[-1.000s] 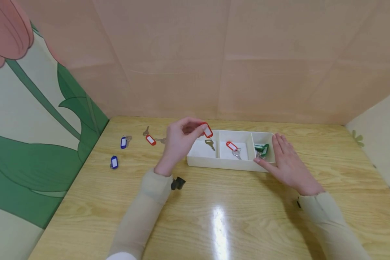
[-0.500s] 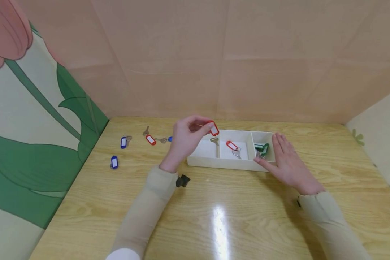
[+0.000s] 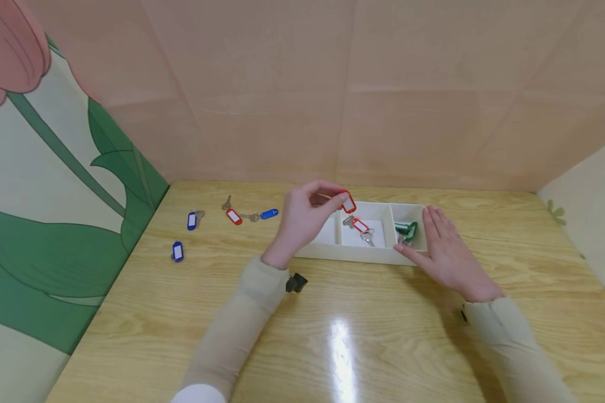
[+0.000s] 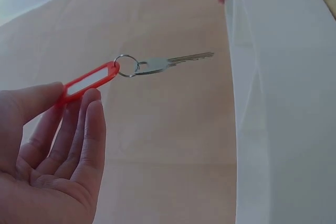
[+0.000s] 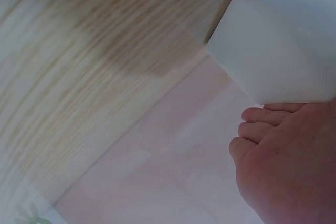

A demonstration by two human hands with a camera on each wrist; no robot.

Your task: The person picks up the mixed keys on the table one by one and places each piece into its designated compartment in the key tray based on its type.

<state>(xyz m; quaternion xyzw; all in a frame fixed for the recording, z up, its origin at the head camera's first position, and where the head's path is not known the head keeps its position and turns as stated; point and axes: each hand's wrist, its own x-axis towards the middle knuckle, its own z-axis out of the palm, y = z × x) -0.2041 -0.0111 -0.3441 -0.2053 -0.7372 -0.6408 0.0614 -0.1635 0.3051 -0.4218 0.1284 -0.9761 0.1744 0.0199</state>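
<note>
Well, wooden table [image 3: 403, 347], pinkish wall [image 3: 252, 112] (left grip [image 3: 305, 218] round red tag [image 3: 350, 203], right grip [image 3: 446, 254] flat).

Left sleeve [image 3: 232, 330]: long, pale beige, plain matt cloth, lightly creased along the forearm. Left cuff [image 3: 263, 281]: same cloth, somewhat bunched into a soft band at the wrist. Wrist camera [image 3: 296, 283]: small, black, blocky, angular in outline, projecting from the inner side of that cuff; finer detail too small to read. White patch [image 3: 199, 394]: smooth, rounded upper edge, at the lower end of the left sleeve — cut by the frame. Right sleeve [image 3: 521, 350]: matching pale beige, shallow folds. Black fitting [image 3: 464, 315]: beside the right cuff [image 3: 484, 311] — a sliver only, mostly hidden. Left hand [image 3: 307, 215], right hand [image 3: 448, 254]: bare.
</note>
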